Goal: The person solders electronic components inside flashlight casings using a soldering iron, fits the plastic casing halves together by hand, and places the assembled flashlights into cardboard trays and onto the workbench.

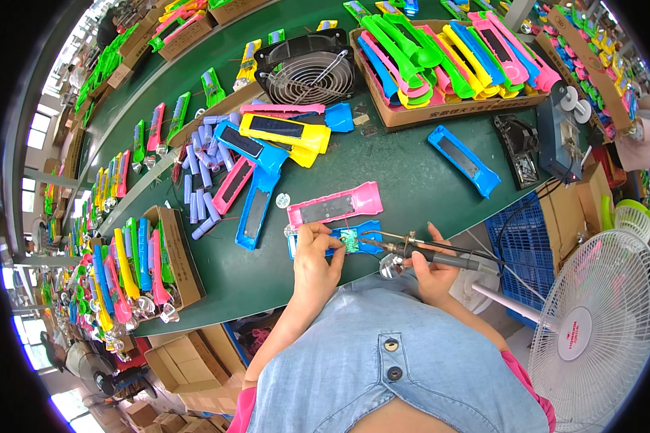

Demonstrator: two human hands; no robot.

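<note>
Flanking green table [404, 166], white fan [574, 333]

Red lettering [573, 338] on fan hub [565, 346]; dark characters [458, 110] on carton [412, 118].

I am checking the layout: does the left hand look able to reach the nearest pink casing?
Probably yes: the pink casing lies just beyond the left hand with nothing visibly between, though that hand is at the blue casing.
</note>
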